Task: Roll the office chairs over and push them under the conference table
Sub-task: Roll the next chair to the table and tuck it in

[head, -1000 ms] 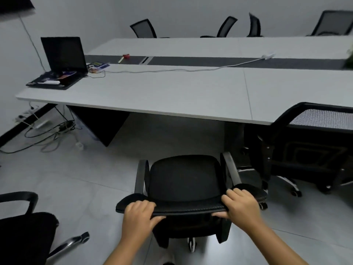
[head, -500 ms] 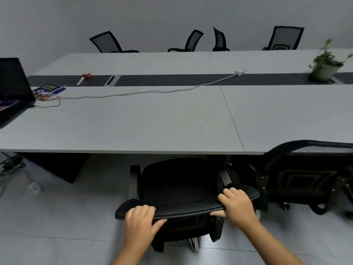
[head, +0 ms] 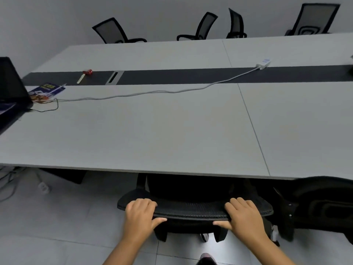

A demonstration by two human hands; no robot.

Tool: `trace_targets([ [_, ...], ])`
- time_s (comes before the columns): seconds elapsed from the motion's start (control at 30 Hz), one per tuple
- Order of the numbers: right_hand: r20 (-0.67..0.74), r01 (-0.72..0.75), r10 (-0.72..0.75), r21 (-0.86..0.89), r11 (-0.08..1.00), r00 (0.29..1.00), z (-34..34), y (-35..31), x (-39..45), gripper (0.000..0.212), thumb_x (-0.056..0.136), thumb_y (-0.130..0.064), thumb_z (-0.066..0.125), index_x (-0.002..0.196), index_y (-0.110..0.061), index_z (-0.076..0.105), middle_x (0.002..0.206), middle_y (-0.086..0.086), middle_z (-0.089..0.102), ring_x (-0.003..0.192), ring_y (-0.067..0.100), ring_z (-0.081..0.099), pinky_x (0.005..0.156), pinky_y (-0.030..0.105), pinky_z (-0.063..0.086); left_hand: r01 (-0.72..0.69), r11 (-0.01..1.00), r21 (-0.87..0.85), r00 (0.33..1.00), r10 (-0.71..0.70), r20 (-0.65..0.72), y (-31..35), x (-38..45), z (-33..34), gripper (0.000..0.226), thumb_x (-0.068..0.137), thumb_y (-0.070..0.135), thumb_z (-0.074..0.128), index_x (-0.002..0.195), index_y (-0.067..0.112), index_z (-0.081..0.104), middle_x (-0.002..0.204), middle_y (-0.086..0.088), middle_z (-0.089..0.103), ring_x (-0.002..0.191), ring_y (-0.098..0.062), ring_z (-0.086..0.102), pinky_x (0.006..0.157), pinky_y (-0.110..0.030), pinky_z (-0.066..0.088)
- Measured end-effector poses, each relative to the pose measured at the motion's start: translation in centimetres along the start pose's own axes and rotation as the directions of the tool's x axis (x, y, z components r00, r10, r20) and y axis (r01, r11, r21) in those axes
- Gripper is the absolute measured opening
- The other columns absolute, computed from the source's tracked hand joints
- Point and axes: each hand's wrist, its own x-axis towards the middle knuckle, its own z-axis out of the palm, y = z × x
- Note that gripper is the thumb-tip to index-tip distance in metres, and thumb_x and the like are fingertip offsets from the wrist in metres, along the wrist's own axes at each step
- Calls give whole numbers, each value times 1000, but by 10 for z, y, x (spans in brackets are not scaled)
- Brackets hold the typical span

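While both hands curl over the top edge of the black mesh backrest, the left hand point(head: 140, 214) grips its left end and the right hand point(head: 243, 215) its right end, fingers hooked over the front and thumbs tucked underneath. That office chair point(head: 193, 205) sits at 6 o'clock in the view, its seat already beneath the near edge of the conference table point(head: 152, 134), only the backrest and lower frame showing. A second office chair point(head: 322, 203) stands just beside it at 4 o'clock, also partly under the tabletop. Across the grey top a white cable point(head: 152, 92) runs from 9 o'clock toward a white adapter point(head: 263, 63) at 2 o'clock. A laptop point(head: 9, 88) sits at 9 o'clock, and four more chairs point(head: 198, 27) line the far side at 12 o'clock.
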Motion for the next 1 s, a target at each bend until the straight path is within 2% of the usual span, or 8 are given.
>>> trace_targets([
  [0.17,-10,-1,1,14,1000,1000,18,14,23,64,83,-70,18,57,-17,44,46,0,45,60,17,25,56,29,19,-5,998,-61,999,2,-48,-9,31,15,47,57,63,36,66,23,60,58,10,61,68,-5,37,64,-22,26],
  [0.3,32,-24,23,29,999,999,32,23,33,72,83,-71,17,51,-15,50,47,1,45,59,17,28,56,30,19,-39,996,-83,994,30,-106,-12,51,24,44,57,66,36,77,27,39,58,10,60,69,-6,34,65,-21,25],
  [0.4,11,-24,24,-6,1000,1000,35,21,33,74,82,-71,21,47,-14,52,46,1,45,49,18,39,56,29,21,-86,991,-107,982,67,-177,-17,54,29,46,58,66,39,76,24,40,57,8,60,69,-7,35,65,-21,26],
  [0.6,-37,-11,11,-3,1000,999,31,19,38,70,81,-70,30,47,-12,51,45,3,44,56,17,28,55,27,21,-133,987,-91,966,108,-236,-21,54,32,45,62,65,41,77,22,41,56,5,60,69,-11,36,63,-24,26],
  [0.8,127,-94,90,25,995,988,20,9,39,75,80,-73,23,54,-12,57,51,1,52,46,21,48,56,24,22,-166,983,-79,969,147,-200,-31,49,32,42,68,61,39,76,21,45,58,6,60,70,-10,35,66,-25,27],
  [0.87,209,-128,115,50,991,971,14,4,41,76,80,-74,19,60,-14,62,57,-2,56,50,19,54,58,22,29,-134,982,-133,980,112,-162,-33,46,27,46,74,62,36,77,21,56,63,7,63,73,-9,37,69,-25,28],
  [0.93,255,-189,145,159,969,956,3,-3,43,74,82,-71,22,69,-13,66,68,-1,63,63,19,60,59,25,40,-81,961,-263,989,44,-142,-31,42,22,50,85,61,28,83,22,59,76,6,67,82,-9,42,76,-24,30],
  [1.0,223,-225,156,325,919,962,-3,-25,41,65,85,-63,30,80,-10,67,85,3,66,85,15,57,74,28,46,23,884,-467,983,-106,-152,-26,30,11,39,90,53,30,90,23,54,94,4,63,91,-9,45,88,-19,31],
])
